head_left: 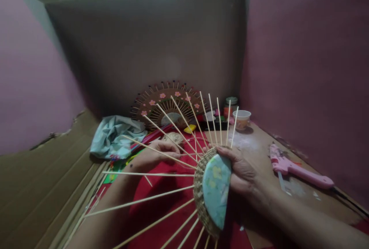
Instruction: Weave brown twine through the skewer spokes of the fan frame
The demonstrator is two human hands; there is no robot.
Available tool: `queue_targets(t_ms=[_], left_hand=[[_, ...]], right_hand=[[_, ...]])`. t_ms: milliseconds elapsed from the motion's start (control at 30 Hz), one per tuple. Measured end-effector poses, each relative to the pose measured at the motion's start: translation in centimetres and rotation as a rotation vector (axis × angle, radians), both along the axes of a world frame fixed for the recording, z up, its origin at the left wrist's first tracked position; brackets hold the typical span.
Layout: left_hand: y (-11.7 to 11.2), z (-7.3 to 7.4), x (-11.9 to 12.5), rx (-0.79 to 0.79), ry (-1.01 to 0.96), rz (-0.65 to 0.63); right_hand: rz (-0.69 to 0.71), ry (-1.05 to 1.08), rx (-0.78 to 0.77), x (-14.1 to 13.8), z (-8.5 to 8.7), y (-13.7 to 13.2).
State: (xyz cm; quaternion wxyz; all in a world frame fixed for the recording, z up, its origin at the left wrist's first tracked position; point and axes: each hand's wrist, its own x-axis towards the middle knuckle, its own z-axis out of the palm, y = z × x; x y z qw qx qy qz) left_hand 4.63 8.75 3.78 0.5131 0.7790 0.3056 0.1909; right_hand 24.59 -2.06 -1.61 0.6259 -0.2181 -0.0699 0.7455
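My right hand is closed on the straight side of a half-round fan frame, thumb on top. Its core is covered in light blue cloth with a yellow flower pattern. A band of woven brown twine runs around the curve, and thin wooden sticks spread out from it. Behind the sticks, my left hand is closed, its fingertips pinching a thin strand of twine that runs to the band. The sticks partly hide those fingers.
A finished-looking fan with pink flowers leans at the back wall. Blue cloth lies left, beside a ball of twine. A paper cup and jar stand back right. A pink glue gun with a cable lies right.
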Motion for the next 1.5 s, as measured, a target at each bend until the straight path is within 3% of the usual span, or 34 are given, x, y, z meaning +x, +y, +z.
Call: queue_targets(t_ms=[133, 300, 467, 567, 700, 867, 1100, 1333, 1433, 1500], left_hand=[[0.6, 0.8, -0.5, -0.059, -0.090, 0.041], [1.7, 0.2, -0.8, -0.164, -0.347, 0.167], [2.7, -0.1, -0.8, -0.422, -0.636, 0.270], [3.1, 0.0, -0.8, -0.551, -0.656, 0.273], [3.6, -0.2, -1.4, -0.590, -0.615, 0.261], [4.4, -0.4, -2.3, -0.545, -0.705, 0.287], [4.8, 0.3, -2.7, -0.282, -0.928, 0.365], [4.9, 0.4, -4.2, -0.124, -0.798, 0.460], [5.5, -0.7, -5.0, -0.109, -0.615, 0.511], [5.7, -1.9, -5.1, -0.104, -0.474, 0.479]], right_hand=[[0.055, -0.005, -0.024, 0.1, -0.5, 0.3], [0.070, -0.033, -0.017, 0.0, -1.0, 0.3], [0.090, -0.025, -0.118, -0.3, -1.1, 0.4], [0.076, -0.037, -0.140, -0.4, -1.2, 0.5], [0.091, -0.022, -0.142, -0.5, -1.3, 0.5], [0.127, -0.011, -0.180, -0.7, -1.2, 0.3], [0.127, -0.054, -0.171, -0.7, -1.4, 0.4], [0.111, -0.015, -0.133, -0.6, -1.9, 0.5], [0.130, -0.007, -0.128, -0.5, -1.7, 0.3], [0.112, 0.009, -0.126, -0.4, -1.4, 0.2]])
